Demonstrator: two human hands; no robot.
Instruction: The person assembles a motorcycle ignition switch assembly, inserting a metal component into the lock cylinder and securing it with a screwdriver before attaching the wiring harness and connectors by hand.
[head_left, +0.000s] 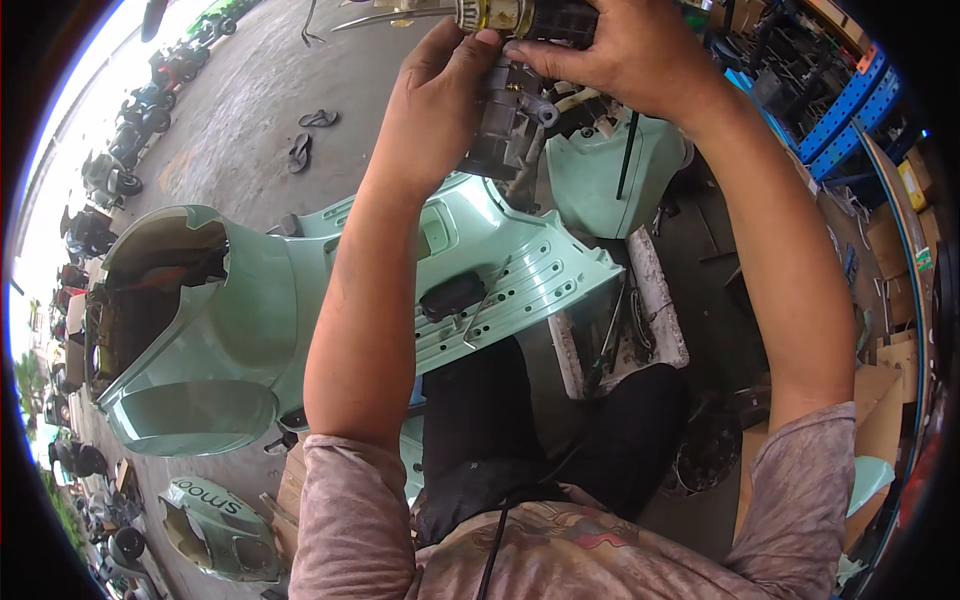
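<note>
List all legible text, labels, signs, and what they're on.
Green panel, lower left: large dark lettering, wording not copied here.
Yellow box, right: print too small to read.
Green label, right edge: too small to read.
I can make out no other text.

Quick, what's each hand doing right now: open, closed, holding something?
Left hand: curled; whether it grips the dark part beside it can't be told.
Right hand: appears closed around a yellow-handled tool.
</note>
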